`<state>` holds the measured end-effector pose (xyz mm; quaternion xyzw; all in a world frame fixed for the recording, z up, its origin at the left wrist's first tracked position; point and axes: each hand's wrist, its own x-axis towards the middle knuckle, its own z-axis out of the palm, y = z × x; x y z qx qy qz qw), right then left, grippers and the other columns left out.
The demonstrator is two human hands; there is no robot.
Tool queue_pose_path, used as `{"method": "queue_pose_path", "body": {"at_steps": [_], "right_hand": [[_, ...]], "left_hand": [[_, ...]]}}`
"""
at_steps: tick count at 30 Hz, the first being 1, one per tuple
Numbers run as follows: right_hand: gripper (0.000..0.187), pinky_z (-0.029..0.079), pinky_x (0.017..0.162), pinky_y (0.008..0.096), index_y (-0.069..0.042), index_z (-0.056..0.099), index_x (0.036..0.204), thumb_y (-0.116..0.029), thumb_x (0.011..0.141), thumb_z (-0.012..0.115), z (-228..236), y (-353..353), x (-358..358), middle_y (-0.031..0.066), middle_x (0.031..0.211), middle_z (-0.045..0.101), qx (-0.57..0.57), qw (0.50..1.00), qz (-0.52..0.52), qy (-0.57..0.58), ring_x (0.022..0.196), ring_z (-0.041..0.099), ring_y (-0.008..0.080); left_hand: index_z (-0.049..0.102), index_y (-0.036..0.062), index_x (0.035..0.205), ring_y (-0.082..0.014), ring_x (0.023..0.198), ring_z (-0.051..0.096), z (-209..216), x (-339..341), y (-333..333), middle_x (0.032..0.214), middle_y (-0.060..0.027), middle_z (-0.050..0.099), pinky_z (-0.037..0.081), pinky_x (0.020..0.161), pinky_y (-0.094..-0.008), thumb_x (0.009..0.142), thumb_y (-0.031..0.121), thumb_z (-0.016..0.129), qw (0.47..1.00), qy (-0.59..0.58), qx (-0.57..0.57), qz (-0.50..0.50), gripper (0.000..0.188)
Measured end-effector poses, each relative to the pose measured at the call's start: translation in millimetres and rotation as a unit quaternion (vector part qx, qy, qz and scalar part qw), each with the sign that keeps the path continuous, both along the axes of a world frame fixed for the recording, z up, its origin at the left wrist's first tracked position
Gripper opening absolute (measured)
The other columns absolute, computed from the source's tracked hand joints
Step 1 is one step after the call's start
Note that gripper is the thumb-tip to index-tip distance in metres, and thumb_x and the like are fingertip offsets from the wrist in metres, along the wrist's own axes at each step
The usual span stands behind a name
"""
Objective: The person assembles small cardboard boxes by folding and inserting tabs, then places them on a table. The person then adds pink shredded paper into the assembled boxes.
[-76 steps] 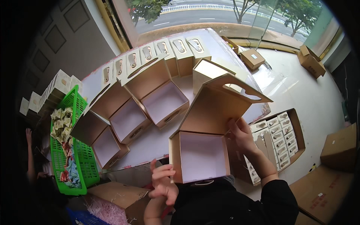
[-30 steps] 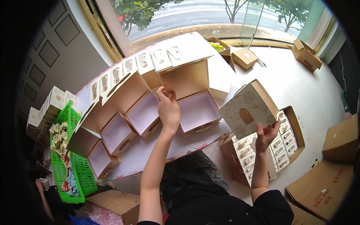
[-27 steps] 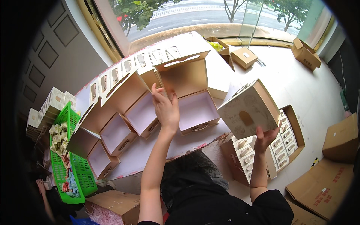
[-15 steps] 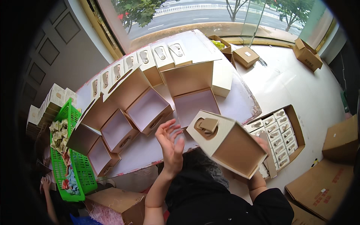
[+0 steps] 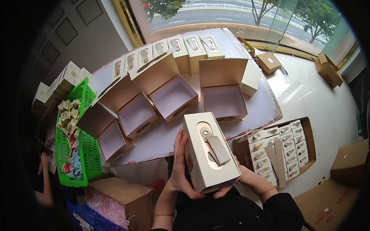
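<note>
A cream cardboard gift box (image 5: 193, 146) is held in front of my body, its end with the oval cut-out turned up. A grey strap (image 5: 219, 149) with a round snap lies slantwise over the cut-out. My left hand (image 5: 179, 163) wraps the box's left side, thumb near its lower edge. On the lower right corner my right hand (image 5: 242, 175) grips it, most of its fingers hidden. Beyond the box stand several open gift boxes in a curved row, among them one with a lilac inside (image 5: 174, 96) and one farther right (image 5: 224, 102).
Closed strapped boxes (image 5: 175, 45) line the table's (image 5: 154, 149) far side. To the left stands a green plastic basket (image 5: 89, 159) with small packets. A carton of strapped boxes (image 5: 308, 134) sits at the right. Pink shredded filler (image 5: 110, 208) fills a lower-left carton. Another person's hand (image 5: 44, 163) shows far left.
My left hand, free and spread before, now grips the box. The box has turned more upright and moved left, its strap end facing up. The view has shifted too.
</note>
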<state>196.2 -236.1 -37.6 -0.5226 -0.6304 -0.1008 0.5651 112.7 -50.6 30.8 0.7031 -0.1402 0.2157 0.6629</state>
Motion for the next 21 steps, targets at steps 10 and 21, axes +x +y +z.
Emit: {"method": "queue_pose_path", "body": {"at_steps": [10,21], "right_hand": [[0.051,0.035,0.102,0.0352,0.001,0.038,0.134,-0.024,0.092,0.052,117,16,44,0.0173,0.128,0.049,-0.225,0.925,-0.039,0.304,0.119,0.047,0.028],[0.05,0.045,0.065,0.025,-0.003,0.054,0.103,-0.035,0.073,0.078,137,32,66,0.0062,0.078,0.061,-0.436,0.834,0.024,0.337,0.073,0.057,0.0126]], "left_hand": [[0.037,0.0067,0.14,-0.0485,0.13,0.024,16,-29,21,0.142,-0.0347,0.02,0.019,0.105,-0.054,0.043,0.066,0.077,0.98,0.06,0.188,0.036,0.12],[0.047,0.0114,0.135,-0.0475,0.126,0.03,50,-33,36,0.141,-0.0316,0.024,0.025,0.103,-0.0528,0.041,0.06,0.08,0.931,0.089,0.352,-0.029,0.11]]}}
